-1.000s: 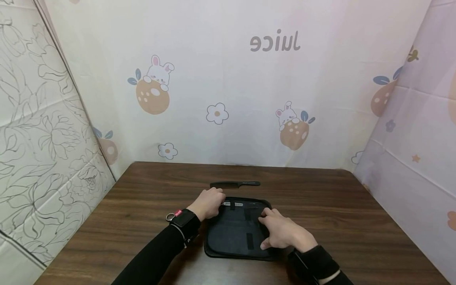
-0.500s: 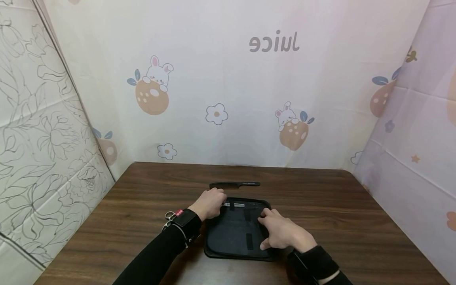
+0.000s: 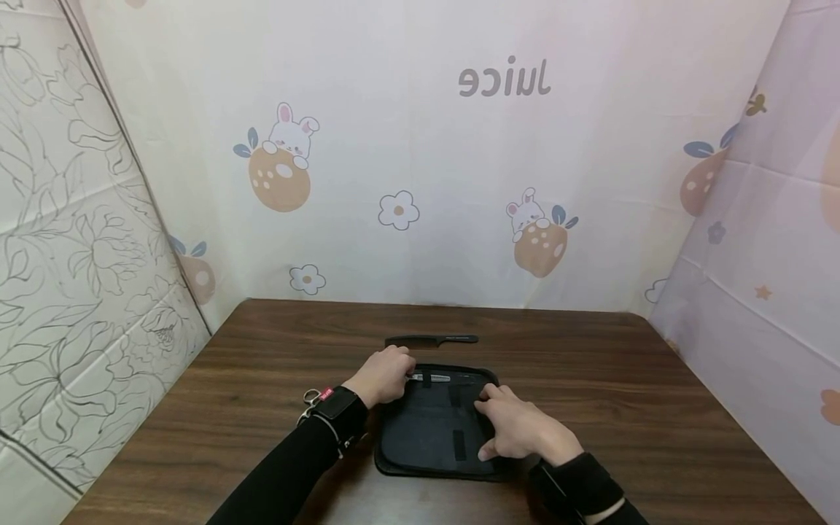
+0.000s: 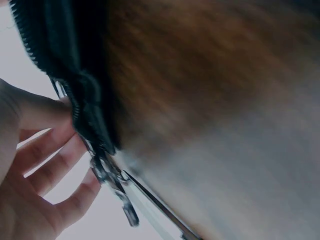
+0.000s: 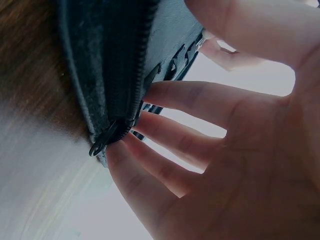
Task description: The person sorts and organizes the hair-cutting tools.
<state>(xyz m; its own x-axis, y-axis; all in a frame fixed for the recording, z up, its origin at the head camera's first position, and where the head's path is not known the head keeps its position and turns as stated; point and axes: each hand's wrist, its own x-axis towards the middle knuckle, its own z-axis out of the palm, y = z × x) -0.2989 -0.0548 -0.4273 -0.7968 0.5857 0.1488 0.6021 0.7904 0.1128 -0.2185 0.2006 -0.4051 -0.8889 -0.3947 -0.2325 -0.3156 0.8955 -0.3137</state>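
A black zip case [image 3: 426,437] lies flat near the table's front. A slim silver tool [image 3: 436,378] passes through an elastic loop near its far edge; the tool's kind is unclear. My left hand [image 3: 382,375] pinches the tool's left end at the case's far left corner, largely covering that end. The fingers of my right hand [image 3: 518,423] rest fairly straight against the case's right edge, beside the zip teeth in the right wrist view. Ringed handles, apparently of scissors [image 3: 311,396], show behind the left wrist, the remainder hidden in the head view.
A black comb [image 3: 429,340] lies on the wooden table [image 3: 590,379] beyond the case. Printed cloth [image 3: 407,146] hangs behind the table and at both sides. A black zip pull [image 5: 102,140] sticks out at the case's right side.
The silver tool has slid slightly to the right through its loop. My left hand has shifted only a little, and more of the ringed handles shows. My right hand stays on the case's right edge.
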